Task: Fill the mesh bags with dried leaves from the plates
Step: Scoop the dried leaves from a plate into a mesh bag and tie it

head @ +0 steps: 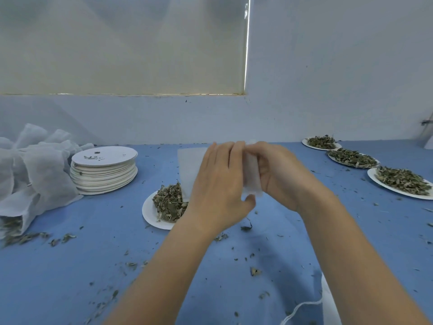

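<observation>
Bag [191, 170]: thin, limp, light; pinched at mouth by left hand [218, 186] and right hand [281, 177], fingers curled. Best gripped at rim. Leaves [169, 201] brittle.

White mesh bag [189, 170] held upright above plate [150, 213] of dried leaves [169, 202], filled bags [35, 174] heaped far left

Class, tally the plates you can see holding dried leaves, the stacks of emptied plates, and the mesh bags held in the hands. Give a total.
Plates with dried leaves: 4
Stack of emptied plates: 1
Mesh bag held in both hands: 1
Total: 6
</observation>
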A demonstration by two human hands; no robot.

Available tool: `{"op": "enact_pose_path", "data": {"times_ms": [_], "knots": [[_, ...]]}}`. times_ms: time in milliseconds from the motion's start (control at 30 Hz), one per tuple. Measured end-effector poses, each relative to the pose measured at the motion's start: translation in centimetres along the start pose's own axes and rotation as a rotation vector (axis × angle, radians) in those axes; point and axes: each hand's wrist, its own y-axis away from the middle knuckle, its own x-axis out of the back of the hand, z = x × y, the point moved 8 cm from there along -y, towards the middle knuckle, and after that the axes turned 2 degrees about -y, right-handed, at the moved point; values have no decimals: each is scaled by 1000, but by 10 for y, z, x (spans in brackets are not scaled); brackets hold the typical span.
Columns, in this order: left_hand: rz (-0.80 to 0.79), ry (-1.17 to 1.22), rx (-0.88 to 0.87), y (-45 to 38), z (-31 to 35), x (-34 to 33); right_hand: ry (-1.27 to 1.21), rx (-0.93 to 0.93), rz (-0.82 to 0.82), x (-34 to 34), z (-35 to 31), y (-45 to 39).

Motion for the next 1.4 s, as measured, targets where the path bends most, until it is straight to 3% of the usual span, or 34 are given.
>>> {"op": "enact_pose_path", "data": {"times_ms": [167,267,400,467,567,700,800,1067,1400], "knots": [[159,-166,-36,7,-5,11,-158,-86,-352,-34,2,11],[76,-158,-39,18,-15,14,-127,-189,-535,-57,11,16],[8,-193,-53,32,-42,32,-225,-253,-627,-92,14,12],[-53,-235,-51,41,-62,37,-270,-288,-603,-103,20,3],[-123,-332,39,57,-107,43,-80,-216,-380,-97,31,-24],[-225,-369,223,80,-169,40,721,25,-174,-83,43,-56],[-275,-320,337,88,-200,25,1085,16,-289,-90,73,-72],[-400,-171,386,84,-226,-25,1156,-21,-324,-101,106,-109],[-357,-30,467,70,-219,-28,949,230,-157,-91,64,-114]]}}
